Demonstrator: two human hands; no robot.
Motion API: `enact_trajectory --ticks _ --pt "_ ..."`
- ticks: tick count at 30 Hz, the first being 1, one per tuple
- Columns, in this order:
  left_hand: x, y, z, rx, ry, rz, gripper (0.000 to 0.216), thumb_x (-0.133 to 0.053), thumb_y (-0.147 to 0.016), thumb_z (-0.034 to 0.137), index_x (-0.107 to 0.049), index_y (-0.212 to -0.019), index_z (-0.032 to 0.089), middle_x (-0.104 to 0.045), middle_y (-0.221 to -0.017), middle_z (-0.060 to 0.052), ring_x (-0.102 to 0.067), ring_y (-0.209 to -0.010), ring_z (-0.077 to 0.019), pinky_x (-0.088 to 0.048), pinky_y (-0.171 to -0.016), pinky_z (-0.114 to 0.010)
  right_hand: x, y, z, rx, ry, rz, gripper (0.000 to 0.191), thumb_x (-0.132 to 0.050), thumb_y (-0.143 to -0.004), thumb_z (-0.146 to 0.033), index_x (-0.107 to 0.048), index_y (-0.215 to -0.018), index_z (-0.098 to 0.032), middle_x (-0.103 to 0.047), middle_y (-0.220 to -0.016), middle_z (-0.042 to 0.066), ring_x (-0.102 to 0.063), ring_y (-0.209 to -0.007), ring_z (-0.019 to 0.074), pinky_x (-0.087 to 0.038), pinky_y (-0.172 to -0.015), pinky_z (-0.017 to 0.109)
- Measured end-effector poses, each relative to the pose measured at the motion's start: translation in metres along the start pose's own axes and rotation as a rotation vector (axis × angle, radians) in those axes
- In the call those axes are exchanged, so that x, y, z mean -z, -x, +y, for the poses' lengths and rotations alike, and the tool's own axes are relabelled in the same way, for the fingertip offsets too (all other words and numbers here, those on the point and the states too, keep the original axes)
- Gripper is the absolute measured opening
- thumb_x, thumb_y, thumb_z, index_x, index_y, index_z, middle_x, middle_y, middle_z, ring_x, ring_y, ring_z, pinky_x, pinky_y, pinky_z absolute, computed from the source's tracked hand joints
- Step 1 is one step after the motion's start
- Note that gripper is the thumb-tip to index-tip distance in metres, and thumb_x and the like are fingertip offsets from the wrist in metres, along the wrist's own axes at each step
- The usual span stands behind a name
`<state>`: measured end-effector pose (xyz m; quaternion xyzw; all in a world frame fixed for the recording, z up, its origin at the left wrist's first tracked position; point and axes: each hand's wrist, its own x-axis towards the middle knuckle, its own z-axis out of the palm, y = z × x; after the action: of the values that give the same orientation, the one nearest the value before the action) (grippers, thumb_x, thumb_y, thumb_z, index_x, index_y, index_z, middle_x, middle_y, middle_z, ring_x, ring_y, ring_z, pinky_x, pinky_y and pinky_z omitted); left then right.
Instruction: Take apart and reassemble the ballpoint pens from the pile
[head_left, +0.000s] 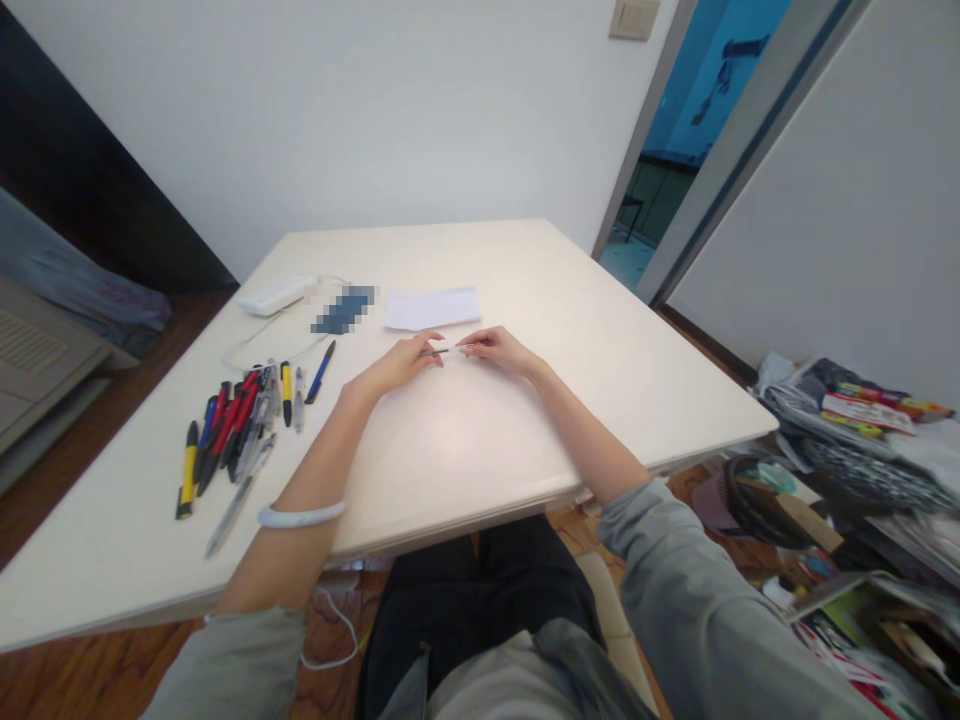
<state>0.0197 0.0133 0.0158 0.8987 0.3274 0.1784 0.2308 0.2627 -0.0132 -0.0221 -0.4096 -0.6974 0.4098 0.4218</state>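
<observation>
Pen: a thin pen [448, 350] lies level between my two hands, just above the table, near its middle and a little toward the far side.
Left hand: my left hand [401, 362] has its fingertips pinched shut on the pen's left end, with the wrist resting on the table.
Right hand: my right hand [499, 350] pinches the right end the same way, fingers curled in and closed on it.
Gap: the two hands nearly meet, and only a short stretch of the pen shows between them.
Paper: a white paper [433, 307] lies flat just beyond my hands.
Blue pen: a blue pen [320, 372] lies alone to the left of my left hand.
Pile: a pile [232, 430] of red, blue, yellow and clear pens lies further left, well apart from my hands.
Box: a white box [276, 296] sits at the far left with a cable [259, 350] looping from it.
Bangle: a pale bangle [300, 515] circles my left forearm.
Table: the cream table [600, 380] carries all of it.
Clutter: a heap of clutter [855, 450] lies on the floor to my right.
</observation>
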Motion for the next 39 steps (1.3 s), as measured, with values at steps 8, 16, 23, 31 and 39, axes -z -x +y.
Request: enact_trajectory --ticks 8,16,23,31,39 --pt "0.004 -0.003 -0.007 -0.032 -0.077 -0.011 0.029 -0.052 -0.093 0.037 -0.068 -0.108 0.018 -0.075 -0.104 -0.009 -0.070 -0.088 -0.0236 -0.050 -0.085 -0.033 0.000 0.000 -0.004 0.067 -0.002 0.015 0.043 -0.070 -0.079 -0.047 -0.076 -0.099 -0.010 -0.069 -0.077 0.005 -0.048 -0.064 0.0119 -0.035 -0.058 0.025" --pt "0.001 -0.007 0.000 -0.030 -0.109 -0.007 0.024 -0.050 -0.093 0.031 -0.065 -0.109 0.021 -0.076 -0.102 -0.007 -0.069 -0.094 -0.0254 -0.049 -0.092 -0.037 -0.009 -0.002 -0.006 0.062 0.031 0.027 0.040 -0.062 -0.086 -0.050 -0.070 -0.092 -0.011 -0.058 -0.070 0.001 -0.045 -0.064 0.0117 -0.034 -0.059 0.026" --pt "-0.002 -0.010 0.008 0.024 -0.098 0.027 0.023 -0.053 -0.092 0.031 -0.063 -0.108 0.019 -0.075 -0.100 -0.009 -0.069 -0.098 -0.0271 -0.049 -0.092 -0.038 -0.011 -0.007 -0.002 0.144 0.071 0.089 0.035 -0.073 -0.077 -0.046 -0.064 -0.092 -0.016 -0.058 -0.077 0.000 -0.050 -0.069 0.0132 -0.039 -0.065 0.026" --pt "-0.005 -0.013 0.008 0.007 -0.168 0.023 0.026 -0.052 -0.092 0.035 -0.064 -0.108 0.018 -0.074 -0.103 -0.010 -0.067 -0.101 -0.0275 -0.048 -0.093 -0.038 -0.014 -0.006 -0.001 0.119 0.164 0.073 0.041 -0.059 -0.089 -0.053 -0.068 -0.082 -0.013 -0.054 -0.064 -0.002 -0.045 -0.061 0.0121 -0.035 -0.062 0.027" --pt "-0.006 -0.015 0.008 -0.039 -0.168 0.019 0.022 -0.053 -0.094 0.032 -0.062 -0.110 0.020 -0.075 -0.099 -0.009 -0.069 -0.098 -0.0269 -0.049 -0.088 -0.035 -0.017 -0.005 -0.006 0.099 0.139 0.123 0.039 -0.077 -0.075 -0.051 -0.062 -0.086 -0.017 -0.052 -0.067 -0.005 -0.044 -0.065 0.0118 -0.033 -0.062 0.024"
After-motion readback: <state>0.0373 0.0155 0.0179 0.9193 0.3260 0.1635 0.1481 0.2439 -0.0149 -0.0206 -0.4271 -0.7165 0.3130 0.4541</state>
